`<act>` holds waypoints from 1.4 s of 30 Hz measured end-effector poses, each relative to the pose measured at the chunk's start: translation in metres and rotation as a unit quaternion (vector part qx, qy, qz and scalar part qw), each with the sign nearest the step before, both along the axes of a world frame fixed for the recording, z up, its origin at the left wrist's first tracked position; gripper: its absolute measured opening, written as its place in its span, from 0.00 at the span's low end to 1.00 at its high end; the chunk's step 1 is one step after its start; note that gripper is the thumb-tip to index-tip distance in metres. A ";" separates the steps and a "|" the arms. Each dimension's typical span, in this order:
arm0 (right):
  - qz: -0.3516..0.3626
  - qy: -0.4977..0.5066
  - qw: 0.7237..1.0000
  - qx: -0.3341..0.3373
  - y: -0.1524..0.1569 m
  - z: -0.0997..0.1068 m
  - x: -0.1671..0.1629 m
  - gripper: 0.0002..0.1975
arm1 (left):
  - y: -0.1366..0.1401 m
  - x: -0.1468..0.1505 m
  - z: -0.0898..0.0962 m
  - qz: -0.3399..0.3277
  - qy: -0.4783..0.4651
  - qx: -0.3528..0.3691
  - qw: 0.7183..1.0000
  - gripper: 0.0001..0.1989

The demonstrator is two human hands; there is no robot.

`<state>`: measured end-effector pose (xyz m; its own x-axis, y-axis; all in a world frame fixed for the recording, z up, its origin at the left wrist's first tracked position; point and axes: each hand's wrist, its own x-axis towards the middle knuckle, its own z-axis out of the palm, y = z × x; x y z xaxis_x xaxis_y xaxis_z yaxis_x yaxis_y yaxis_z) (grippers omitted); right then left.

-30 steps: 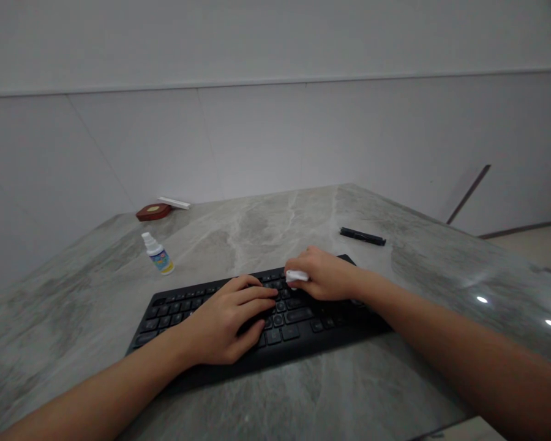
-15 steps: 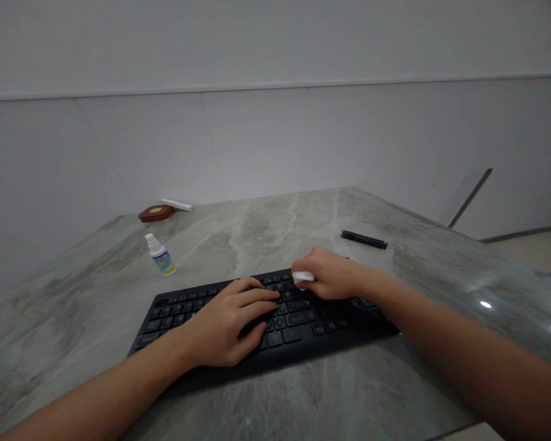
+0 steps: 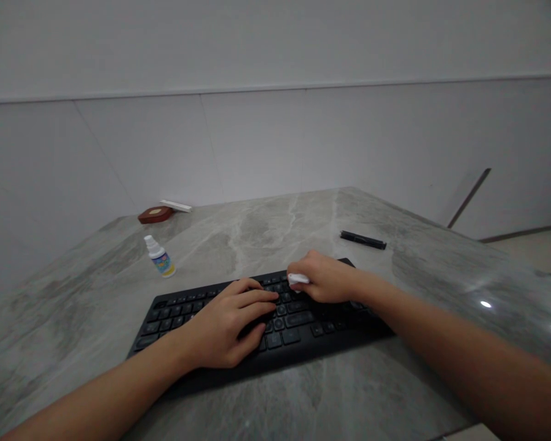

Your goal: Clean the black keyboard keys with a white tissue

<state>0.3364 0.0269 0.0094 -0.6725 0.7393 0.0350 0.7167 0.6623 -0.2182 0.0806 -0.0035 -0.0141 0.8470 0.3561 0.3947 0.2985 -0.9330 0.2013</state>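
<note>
A black keyboard [image 3: 275, 352] lies slightly turned on the marbled table. Fingers stretched and slightly apart, my left hand [image 3: 232, 321] rests flat over the keys left of the middle, holding nothing. My right hand [image 3: 324, 275] is closed around a small white cloth [image 3: 298, 279], of which only a folded bit shows at the fingers; it could also be a tissue. This hand is over the upper right keys, with the cloth at or just above them. Both hands and the right forearm hide parts of the keyboard.
Left of the keyboard stands a small white spray bottle [image 3: 160, 257] with a colourful label. Farther back, a reddish-brown box [image 3: 155, 214] and a flat white object [image 3: 176, 206] lie near the wall. A black pen [image 3: 362, 239] lies beyond my right hand on the grey table [image 3: 266, 233].
My right hand with the white cloth has shifted slightly left, uncovering the keyboard's far right corner. My left hand stays in place.
</note>
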 end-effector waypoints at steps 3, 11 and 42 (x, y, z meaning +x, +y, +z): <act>0.008 0.012 1.000 -0.001 -0.001 -0.002 -0.005 0.07 | 0.000 0.000 0.001 0.001 0.001 -0.002 1.000 0.18; 0.000 -0.042 0.999 0.002 0.002 0.006 0.001 0.06 | 0.000 0.000 -0.001 0.002 0.008 0.005 1.000 0.17; -0.076 -0.076 0.994 -0.010 -0.009 0.012 -0.002 0.10 | 0.000 -0.001 -0.001 0.004 0.014 -0.001 1.000 0.17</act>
